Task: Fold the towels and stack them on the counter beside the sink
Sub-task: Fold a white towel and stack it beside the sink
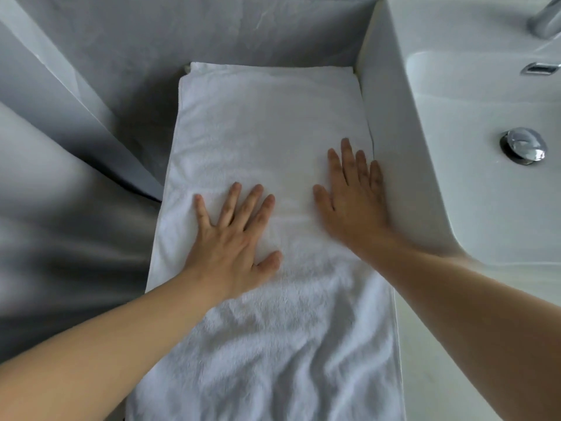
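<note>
A white towel (267,132) lies spread lengthwise on the counter, just left of the sink (473,183). Its far part is smooth, its near part wrinkled. At the far end another white towel edge (273,67) peeks out from under it. My left hand (233,238) presses flat on the towel's middle left with fingers spread. My right hand (352,199) lies flat on the towel's right side, its little finger against the sink's outer wall. Neither hand grips any fabric.
The white basin holds a chrome drain plug (523,145), an overflow slot (540,68) and part of a faucet (546,19) at the top right. Grey walls (151,41) close in the counter at the back and left.
</note>
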Motion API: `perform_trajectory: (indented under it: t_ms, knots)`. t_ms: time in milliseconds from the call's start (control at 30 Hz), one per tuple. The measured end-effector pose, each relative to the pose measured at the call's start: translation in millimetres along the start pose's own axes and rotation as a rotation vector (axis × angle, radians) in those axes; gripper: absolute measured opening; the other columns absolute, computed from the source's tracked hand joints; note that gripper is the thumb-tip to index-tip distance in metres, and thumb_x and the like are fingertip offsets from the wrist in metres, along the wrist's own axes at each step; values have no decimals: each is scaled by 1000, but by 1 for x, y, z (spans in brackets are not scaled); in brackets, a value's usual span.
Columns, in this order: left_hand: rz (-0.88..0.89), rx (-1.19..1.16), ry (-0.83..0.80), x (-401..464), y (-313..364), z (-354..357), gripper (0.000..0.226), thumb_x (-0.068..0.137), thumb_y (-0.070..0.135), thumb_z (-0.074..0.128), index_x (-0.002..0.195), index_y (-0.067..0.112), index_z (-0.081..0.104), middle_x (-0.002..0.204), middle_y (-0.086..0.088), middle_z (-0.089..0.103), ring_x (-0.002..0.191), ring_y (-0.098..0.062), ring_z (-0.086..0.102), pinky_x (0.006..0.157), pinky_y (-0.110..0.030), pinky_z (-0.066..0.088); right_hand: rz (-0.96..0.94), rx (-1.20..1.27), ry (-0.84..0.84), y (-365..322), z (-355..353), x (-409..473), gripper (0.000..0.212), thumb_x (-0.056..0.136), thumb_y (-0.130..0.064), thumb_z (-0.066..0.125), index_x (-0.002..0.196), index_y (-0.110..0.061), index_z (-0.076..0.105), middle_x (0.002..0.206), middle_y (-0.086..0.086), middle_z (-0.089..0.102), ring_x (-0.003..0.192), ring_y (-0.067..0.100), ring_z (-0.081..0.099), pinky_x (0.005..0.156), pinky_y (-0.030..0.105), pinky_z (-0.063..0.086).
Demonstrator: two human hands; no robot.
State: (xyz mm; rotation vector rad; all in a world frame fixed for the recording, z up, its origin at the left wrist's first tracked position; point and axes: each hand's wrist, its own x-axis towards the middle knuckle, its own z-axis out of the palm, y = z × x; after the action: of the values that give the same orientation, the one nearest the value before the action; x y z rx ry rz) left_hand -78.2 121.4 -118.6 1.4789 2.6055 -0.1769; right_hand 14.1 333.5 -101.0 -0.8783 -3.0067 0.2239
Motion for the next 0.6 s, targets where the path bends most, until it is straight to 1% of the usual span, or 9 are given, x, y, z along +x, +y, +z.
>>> perform_trajectory:
  t_ms: [67,100,167,233,300,333,467,533,600]
  knots:
    - [-13,-12,6,2,0,0,88,87,76,11,157,27,-9,166,4,-14,151,-26,-17,109,-75,0,-49,79,63,-6,-3,-35,66,98,-47,21,155,-14,15,164,6,2,150,30,5,120,46,-1]
    - [-15,-15,10,2,-1,0,88,86,76,9,156,28,-11,165,4,-16,151,-25,-19,110,-75,-1,-77,111,66,-10,-1,-58,66,98,-47,22,155,-14,17,163,6,7,150,29,7,121,46,0]
    - [-14,-25,22,1,0,1,88,85,76,7,156,28,-13,165,6,-18,151,-24,-20,110,-75,-2,-132,92,-4,-14,7,-102,68,98,-49,22,155,-14,17,163,6,9,150,27,7,121,47,4]
    - [-5,-30,29,0,-1,1,87,85,76,4,156,29,-14,164,6,-19,151,-24,-20,111,-74,-2,-160,-10,-114,-9,13,-129,71,96,-56,17,156,-19,11,163,3,1,151,24,-1,121,47,4]
    - [-1,-35,26,1,-3,2,86,84,75,2,155,29,-16,164,7,-19,150,-23,-21,111,-74,-3,-179,-68,-159,2,15,-136,74,93,-61,11,156,-24,4,163,-1,-6,150,22,-9,121,45,1]
    - [-2,-40,24,0,-4,3,86,84,75,1,155,30,-16,164,7,-20,150,-23,-21,111,-73,-3,-193,-74,-162,6,14,-136,74,92,-62,10,156,-25,3,163,-2,-7,150,21,-10,121,44,0]
    - [-19,-46,-7,-1,-3,-4,81,87,70,2,155,29,-15,164,7,-19,150,-22,-20,113,-71,-2,-198,-60,-133,10,15,-134,72,93,-62,10,156,-26,8,163,-4,-1,150,18,-7,121,42,2]
    - [-95,-37,-13,-8,5,-13,78,92,64,7,157,24,-9,166,3,-15,152,-24,-16,114,-69,-3,-178,-53,-119,9,16,-135,71,93,-61,11,156,-28,10,163,-5,1,150,18,-5,121,41,1]
    - [-165,-68,52,-29,18,-18,76,94,59,10,158,19,-1,167,0,-7,152,-27,-10,116,-66,-5,-170,-47,-107,8,17,-134,71,92,-61,11,156,-29,8,163,-5,0,150,17,-6,121,40,-1]
